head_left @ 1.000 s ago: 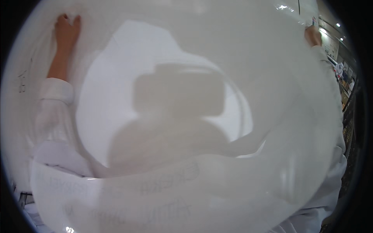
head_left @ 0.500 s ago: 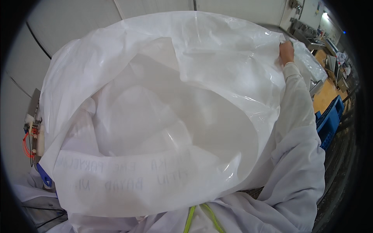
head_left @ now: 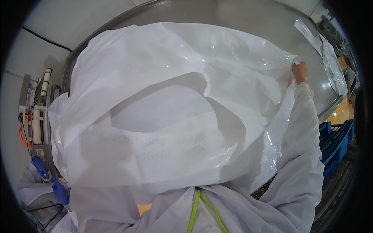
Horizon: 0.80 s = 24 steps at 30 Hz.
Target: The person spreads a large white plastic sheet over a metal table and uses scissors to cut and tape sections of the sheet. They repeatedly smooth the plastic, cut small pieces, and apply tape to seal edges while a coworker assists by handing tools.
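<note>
A large white plastic bag (head_left: 163,163) is spread wide in front of me, its loose folds lying over a steel table (head_left: 248,15). At the upper right, my right hand (head_left: 299,72) is closed on the bag's corner, the arm stretched far out. A gap between folds in the bag's middle shows more white plastic within. Faint handwriting shows through the near part. My left hand is hidden by the plastic, so what its fingers hold cannot be seen.
Clear plastic (head_left: 333,68) lies at the table's right end. Blue pallets or crates (head_left: 336,145) stand low on the right. On the left are a machine with rollers (head_left: 38,126) and another person's blue-gloved hands (head_left: 60,191). A pale wall rises behind.
The bag has sunk from a billowing, raised shape to a flatter one, uncovering the steel table behind. My right hand has moved slightly right and down, still gripping the corner.
</note>
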Tool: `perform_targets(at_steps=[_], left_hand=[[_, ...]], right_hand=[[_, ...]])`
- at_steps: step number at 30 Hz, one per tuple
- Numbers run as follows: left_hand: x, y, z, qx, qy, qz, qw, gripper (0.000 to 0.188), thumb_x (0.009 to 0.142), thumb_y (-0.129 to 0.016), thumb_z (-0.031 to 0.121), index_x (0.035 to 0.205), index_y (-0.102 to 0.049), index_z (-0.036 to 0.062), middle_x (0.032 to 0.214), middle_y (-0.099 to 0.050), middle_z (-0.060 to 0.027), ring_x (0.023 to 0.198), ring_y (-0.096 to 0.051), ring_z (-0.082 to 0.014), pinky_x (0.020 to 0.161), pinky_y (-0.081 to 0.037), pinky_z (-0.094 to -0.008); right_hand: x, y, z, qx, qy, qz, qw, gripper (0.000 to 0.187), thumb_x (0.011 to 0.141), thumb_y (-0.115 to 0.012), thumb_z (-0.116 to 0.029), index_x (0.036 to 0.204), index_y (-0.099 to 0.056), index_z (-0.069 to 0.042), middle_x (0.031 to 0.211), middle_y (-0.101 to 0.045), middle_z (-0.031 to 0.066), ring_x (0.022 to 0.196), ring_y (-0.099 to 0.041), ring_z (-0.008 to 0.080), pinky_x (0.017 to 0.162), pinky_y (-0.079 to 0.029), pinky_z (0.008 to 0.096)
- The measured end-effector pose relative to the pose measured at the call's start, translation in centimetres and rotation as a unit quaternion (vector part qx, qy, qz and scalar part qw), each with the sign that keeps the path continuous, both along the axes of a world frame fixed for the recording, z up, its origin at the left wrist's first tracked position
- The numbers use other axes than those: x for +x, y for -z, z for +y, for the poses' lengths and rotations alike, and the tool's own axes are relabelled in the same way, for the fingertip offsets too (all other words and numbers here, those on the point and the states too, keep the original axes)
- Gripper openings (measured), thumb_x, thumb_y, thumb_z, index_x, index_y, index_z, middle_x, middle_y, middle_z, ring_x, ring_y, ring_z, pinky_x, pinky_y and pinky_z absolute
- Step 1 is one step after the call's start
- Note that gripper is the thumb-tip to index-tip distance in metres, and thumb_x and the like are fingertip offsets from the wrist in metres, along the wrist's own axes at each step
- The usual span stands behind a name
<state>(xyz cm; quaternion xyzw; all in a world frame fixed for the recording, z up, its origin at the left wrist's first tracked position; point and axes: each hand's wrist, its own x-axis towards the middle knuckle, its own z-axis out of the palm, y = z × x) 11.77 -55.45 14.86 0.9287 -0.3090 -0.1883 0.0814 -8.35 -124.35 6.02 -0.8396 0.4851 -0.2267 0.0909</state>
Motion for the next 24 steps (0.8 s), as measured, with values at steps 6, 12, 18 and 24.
perform_targets(at_steps=[6,12,18,24], left_hand=[[1.3,1.3,-1.3,-0.009,-0.008,0.022,1.0,0.073,0.08,-0.064,0.045,0.134,-0.041,0.0026,0.128,-0.05,-0.0234,0.121,-0.044,-0.0359,0.101,-0.035,-0.038],[-1.7,1.6,-0.1,0.04,-0.012,-0.031,0.999,0.076,0.078,-0.067,0.047,0.138,-0.039,0.0103,0.14,-0.039,-0.0191,0.126,-0.04,-0.0343,0.103,-0.033,-0.0358],[6.1,2.4,3.1,0.124,0.091,0.075,0.985,0.084,0.073,-0.07,0.052,0.137,-0.039,0.0082,0.136,-0.044,-0.0172,0.122,-0.045,-0.0309,0.098,-0.037,-0.0366],[13.4,-2.0,1.5,-0.127,-0.046,-0.206,0.969,0.049,0.085,-0.063,0.031,0.129,-0.051,0.0138,0.131,-0.051,-0.0147,0.121,-0.047,-0.0312,0.1,-0.038,-0.0351]], right_hand=[[-1.2,2.8,2.8,0.085,-0.125,0.028,0.988,0.066,0.081,-0.061,-0.035,0.127,-0.041,0.008,0.119,-0.053,0.0296,0.111,-0.052,0.043,0.095,-0.041,0.0428],[-3.8,-1.6,16.4,0.51,-0.146,-0.048,0.847,0.048,0.079,-0.067,-0.026,0.113,-0.054,0.005,0.098,-0.061,0.0158,0.085,-0.063,0.0257,0.063,-0.053,0.0372],[6.5,-1.4,4.2,0.495,-0.221,0.025,0.84,0.048,0.078,-0.068,-0.015,0.121,-0.054,0.0,0.108,-0.062,0.0103,0.093,-0.063,0.0203,0.079,-0.052,0.0321],[20.0,-10.8,10.0,0.535,-0.282,-0.528,0.596,0.067,0.09,-0.055,-0.042,0.137,-0.032,0.0,0.14,-0.031,0.0203,0.129,-0.035,0.0342,0.107,-0.03,0.0367]])
